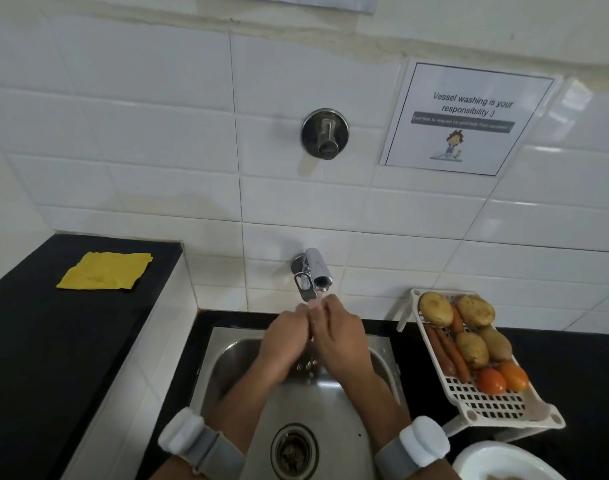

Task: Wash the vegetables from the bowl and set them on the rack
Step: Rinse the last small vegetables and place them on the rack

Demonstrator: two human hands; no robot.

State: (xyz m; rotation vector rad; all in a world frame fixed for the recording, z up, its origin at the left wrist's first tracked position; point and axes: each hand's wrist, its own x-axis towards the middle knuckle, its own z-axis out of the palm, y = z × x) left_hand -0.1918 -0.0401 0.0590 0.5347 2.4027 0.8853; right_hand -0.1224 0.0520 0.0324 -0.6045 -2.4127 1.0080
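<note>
Vegetables (pixel 469 341) lie on the white slotted rack (pixel 486 405), which stands on the black counter (pixel 573 375) to the right of the sink (pixel 316 403), against the tiled wall. Four potatoes (pixel 472 348) fill its far and middle part. The carrots (pixel 446 355) lie along the rack's left side, their long axis running from the wall end toward the near end. Two tomatoes (pixel 491 381) sit side by side just nearer than the potatoes, and the near end of the rack is bare.

I hold my hands together over the sink under the running tap (pixel 315 271). My left hand (pixel 282 344) and right hand (pixel 341 337) touch along the fingers, which are fairly straight and point up toward the spout. Water falls between them. I cannot tell whether anything sits between my palms.

At the counter's near right corner, the rim of a white bowl (pixel 497 455) shows, with something brownish inside that is too cut off to name.
</note>
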